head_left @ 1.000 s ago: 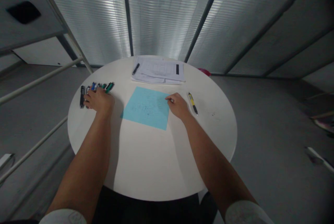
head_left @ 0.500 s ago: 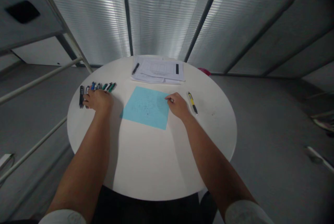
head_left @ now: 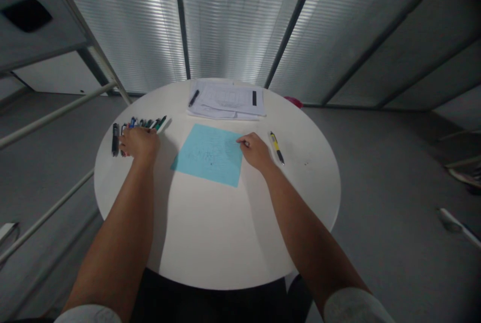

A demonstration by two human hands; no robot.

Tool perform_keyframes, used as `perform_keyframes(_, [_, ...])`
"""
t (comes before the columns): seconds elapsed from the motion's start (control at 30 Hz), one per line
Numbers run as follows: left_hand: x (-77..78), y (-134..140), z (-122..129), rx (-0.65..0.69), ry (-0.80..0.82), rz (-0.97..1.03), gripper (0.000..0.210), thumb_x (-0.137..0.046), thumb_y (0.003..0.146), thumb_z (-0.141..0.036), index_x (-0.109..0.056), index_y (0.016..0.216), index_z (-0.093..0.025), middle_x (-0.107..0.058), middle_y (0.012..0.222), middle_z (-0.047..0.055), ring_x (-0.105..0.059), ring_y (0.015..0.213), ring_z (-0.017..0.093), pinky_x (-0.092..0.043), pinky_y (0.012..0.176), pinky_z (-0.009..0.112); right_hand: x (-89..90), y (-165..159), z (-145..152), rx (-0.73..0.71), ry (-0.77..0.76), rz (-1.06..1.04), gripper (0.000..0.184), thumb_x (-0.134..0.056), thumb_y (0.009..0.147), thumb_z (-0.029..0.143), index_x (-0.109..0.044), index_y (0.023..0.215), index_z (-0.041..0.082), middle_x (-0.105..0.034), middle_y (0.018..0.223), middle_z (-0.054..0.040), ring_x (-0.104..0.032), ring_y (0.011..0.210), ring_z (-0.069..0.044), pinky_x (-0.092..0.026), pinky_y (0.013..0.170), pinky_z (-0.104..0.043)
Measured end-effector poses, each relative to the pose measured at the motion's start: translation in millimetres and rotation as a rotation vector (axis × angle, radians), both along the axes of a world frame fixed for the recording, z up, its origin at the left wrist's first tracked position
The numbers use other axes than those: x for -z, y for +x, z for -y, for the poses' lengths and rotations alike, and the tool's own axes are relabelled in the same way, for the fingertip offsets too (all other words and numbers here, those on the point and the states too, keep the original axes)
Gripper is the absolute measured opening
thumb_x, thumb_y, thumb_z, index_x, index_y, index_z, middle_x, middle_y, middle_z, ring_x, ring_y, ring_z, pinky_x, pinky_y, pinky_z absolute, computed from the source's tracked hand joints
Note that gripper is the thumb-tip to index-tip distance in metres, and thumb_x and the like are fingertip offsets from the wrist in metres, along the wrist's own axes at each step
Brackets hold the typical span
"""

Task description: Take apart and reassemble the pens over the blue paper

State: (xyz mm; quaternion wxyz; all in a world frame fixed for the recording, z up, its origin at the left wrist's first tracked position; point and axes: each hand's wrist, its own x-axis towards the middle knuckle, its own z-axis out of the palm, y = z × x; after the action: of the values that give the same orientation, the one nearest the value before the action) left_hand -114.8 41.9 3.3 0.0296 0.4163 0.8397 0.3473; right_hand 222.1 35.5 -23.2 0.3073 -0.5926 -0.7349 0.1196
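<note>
My left hand (head_left: 139, 143) curls over a row of pens (head_left: 142, 123) at the table's left side, its fingers closed round part of the row. A green pen (head_left: 162, 121) slants up beside its thumb; how many pens the hand grips is hidden. My right hand (head_left: 254, 150) rests at the right edge of a light blue sheet (head_left: 208, 155) with dark handwriting-like marks. Its thumb and fingers pinch a small slim thing that is mostly covered. To its right lies a yellow and black pen (head_left: 277, 147).
Stacked printed papers (head_left: 225, 102) with a black pen (head_left: 194, 98) on top lie at the back of the round white table (head_left: 221, 232). A dark pen or marker (head_left: 114, 140) lies at the far left. Metal rails (head_left: 56, 115) stand left of the table.
My left hand has shifted slightly among the pens, and the green pen beside its thumb now appears raised. My right hand stays in place at the blue sheet.
</note>
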Motion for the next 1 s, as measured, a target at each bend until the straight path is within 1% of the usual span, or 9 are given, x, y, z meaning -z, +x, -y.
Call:
perform_keyframes(0.17, [-2.0, 4, -1, -0.02, 0.031, -0.006, 0.021, -0.063, 0.08, -0.034, -0.069, 0.085, -0.015, -0.058, 0.116, 0.018, -0.044, 0.118, 0.04, -0.029, 0.096, 0.068, -1.6, -1, 1, 0.001, 0.002, 0.003, 0.025, -0.051, 0.083, 0.016, -0.072, 0.092, 0.024, -0.063, 0.099, -0.0048, -0.061, 0.086, -0.018, -0.048, 0.083, -0.035])
perform_keyframes(0.27, [-8.2, 8, 0, -0.05, 0.036, -0.037, 0.019, -0.061, 0.08, -0.032, -0.071, 0.087, -0.017, -0.061, 0.113, 0.019, -0.048, 0.117, 0.039, -0.033, 0.096, 0.067, -0.2, 0, 0, -0.006, 0.013, 0.011, 0.025, -0.051, 0.083, 0.016, -0.072, 0.093, 0.024, -0.063, 0.099, -0.005, -0.061, 0.088, -0.018, -0.048, 0.084, -0.035])
perform_keyframes(0.33, [-13.5, 11, 2, -0.014, 0.07, -0.043, 0.023, -0.057, 0.082, -0.032, -0.072, 0.092, -0.017, -0.064, 0.109, 0.019, -0.052, 0.113, 0.037, -0.035, 0.097, 0.064, 1.0, 0, -1, -0.011, 0.011, 0.016, 0.025, -0.051, 0.083, 0.016, -0.072, 0.093, 0.024, -0.063, 0.099, -0.0051, -0.061, 0.089, -0.019, -0.048, 0.084, -0.035])
perform_keyframes(0.53, [-23.1, 45, 6, 0.389, 0.296, 0.032, 0.029, -0.05, 0.088, -0.033, -0.071, 0.098, -0.014, -0.067, 0.103, 0.01, -0.063, 0.089, 0.019, -0.049, 0.089, 0.035, -0.9, -1, 0, -0.014, 0.041, -0.039, 0.026, -0.049, 0.082, 0.015, -0.071, 0.095, 0.022, -0.064, 0.098, -0.0055, -0.06, 0.089, -0.019, -0.048, 0.085, -0.034])
perform_keyframes(0.63, [-20.0, 73, 11, 0.673, 0.324, 0.048, 0.022, -0.055, 0.087, -0.032, -0.071, 0.087, -0.017, -0.067, 0.093, 0.007, -0.063, 0.088, 0.018, -0.049, 0.089, 0.032, -2.0, -2, 0, 0.003, 0.092, -0.139, 0.029, -0.046, 0.084, 0.018, -0.068, 0.101, 0.022, -0.065, 0.098, -0.0051, -0.06, 0.082, -0.017, -0.048, 0.08, -0.032])
perform_keyframes(0.77, [-10.4, 96, 18, 0.99, 0.282, 0.07, 0.015, -0.06, 0.086, -0.029, -0.072, 0.085, -0.019, -0.067, 0.094, 0.006, -0.062, 0.092, 0.017, -0.049, 0.089, 0.031, -1.6, -1, 0, 0.005, 0.033, -0.278, 0.033, -0.047, 0.082, 0.023, -0.065, 0.11, 0.021, -0.065, 0.083, -0.0005, -0.053, 0.061, -0.013, -0.043, 0.064, -0.027])
perform_keyframes(0.87, [-5.2, 102, 20, 1.08, 0.212, 0.069, 0.016, -0.06, 0.085, -0.029, -0.072, 0.084, -0.019, -0.066, 0.094, 0.006, -0.062, 0.089, 0.017, -0.05, 0.086, 0.032, -2.4, -1, 2, -0.051, -0.02, -0.294, 0.029, -0.049, 0.082, 0.026, -0.067, 0.105, 0.021, -0.061, 0.072, 0.0023, -0.053, 0.061, -0.013, -0.04, 0.062, -0.026])
perform_keyframes(0.93, [-4.2, 103, 20, 1.095, 0.162, 0.078, 0.017, -0.06, 0.086, -0.03, -0.072, 0.084, -0.02, -0.066, 0.094, 0.006, -0.062, 0.088, 0.018, -0.05, 0.085, 0.032, -3.8, -2, 3, -0.09, -0.042, -0.281, 0.024, -0.05, 0.085, 0.032, -0.069, 0.094, 0.021, -0.06, 0.068, 0.0021, -0.054, 0.064, -0.014, -0.04, 0.063, -0.026])
perform_keyframes(1.0, [-5.0, 104, 20, 1.088, 0.137, 0.107, 0.017, -0.06, 0.086, -0.031, -0.072, 0.083, -0.02, -0.066, 0.095, 0.006, -0.062, 0.088, 0.018, -0.05, 0.085, 0.033, -6.0, -3, 4, -0.113, -0.039, -0.273, 0.028, -0.048, 0.088, 0.04, -0.068, 0.084, 0.021, -0.06, 0.068, 0.0013, -0.055, 0.067, -0.015, -0.039, 0.063, -0.026])
